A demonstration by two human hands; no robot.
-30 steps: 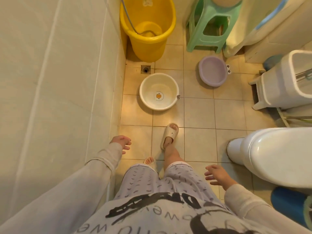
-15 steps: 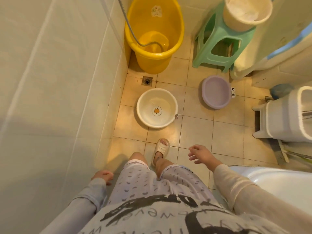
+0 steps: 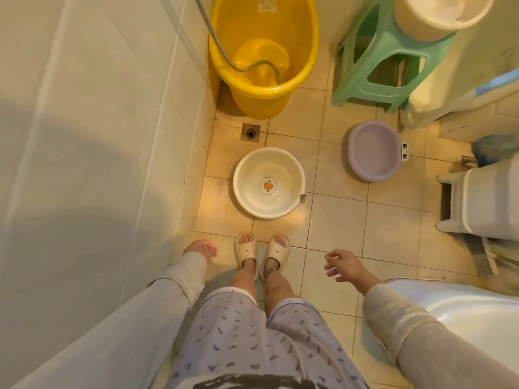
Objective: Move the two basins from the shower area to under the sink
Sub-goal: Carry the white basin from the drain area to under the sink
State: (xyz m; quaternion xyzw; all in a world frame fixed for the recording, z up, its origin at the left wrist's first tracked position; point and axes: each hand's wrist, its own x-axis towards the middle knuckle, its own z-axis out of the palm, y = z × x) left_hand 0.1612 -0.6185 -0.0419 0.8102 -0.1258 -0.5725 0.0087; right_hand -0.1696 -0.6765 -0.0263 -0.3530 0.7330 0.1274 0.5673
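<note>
Both basins sit on the tiled floor of the shower area, and neither is being touched. Seen from the head camera, the white basin stands upright near the left wall, just past the person's toes, with a small orange duck mark at the bottom of its bowl and a little tab on its right rim. The lilac basin lies well apart from it, toward the right side of the floor, with a pair of cartoon eyes sticking out from its right rim. Between the white basin and the far corner is the floor drain, and beyond that a tall yellow tub with a shower hose hanging down into it. A green stool stands at the far end beside the tub, carrying a cream bucket.

The person stands with both slippered feet together, facing the white basin. The left hand hangs by the left wall, fingers loosely curled and holding nothing. The right hand is out to the side above the floor, fingers spread and relaxed, also holding nothing. A toilet shows at the near right edge.
</note>
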